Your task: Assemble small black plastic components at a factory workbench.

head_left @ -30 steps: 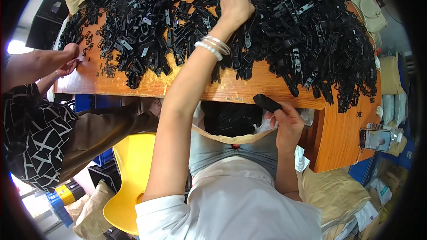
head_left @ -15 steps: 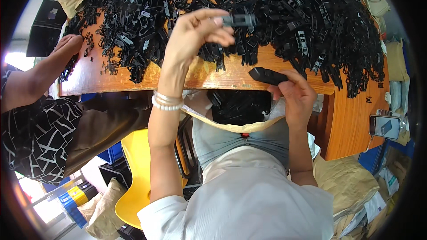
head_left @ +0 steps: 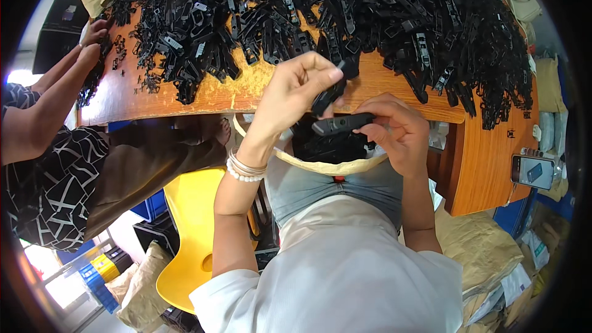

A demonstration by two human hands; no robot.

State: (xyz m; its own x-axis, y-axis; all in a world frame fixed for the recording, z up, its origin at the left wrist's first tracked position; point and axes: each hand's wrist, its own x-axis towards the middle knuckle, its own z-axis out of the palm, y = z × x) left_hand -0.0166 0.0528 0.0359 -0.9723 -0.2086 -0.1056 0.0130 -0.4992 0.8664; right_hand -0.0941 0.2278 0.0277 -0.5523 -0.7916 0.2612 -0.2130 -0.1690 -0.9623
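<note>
My left hand (head_left: 297,89) pinches a dark plastic part (head_left: 331,94) between thumb and fingers, just above the table's near edge. Close beside it on the right, my right hand (head_left: 399,132) grips one end of a long black plastic casing (head_left: 341,124), which points left. The two pieces are very near each other; whether they touch I cannot tell. Below both hands an open pale sack (head_left: 320,168) rests at my lap, with black plastic pieces (head_left: 330,147) inside. A large heap of similar black parts (head_left: 345,12) spreads over the far side of the wooden table (head_left: 259,89).
On the left, another person's hands (head_left: 92,36) work at the table's far left, near small loose parts (head_left: 116,52). A yellow chair (head_left: 191,234) stands left of me. At the right lies a phone (head_left: 532,172); brown paper sacks (head_left: 475,250) are piled on the lower right.
My left hand has come back from over the heap toward my right hand, bringing a part. My right hand and its casing have shifted slightly left and lower. The other person's hands moved farther away.
</note>
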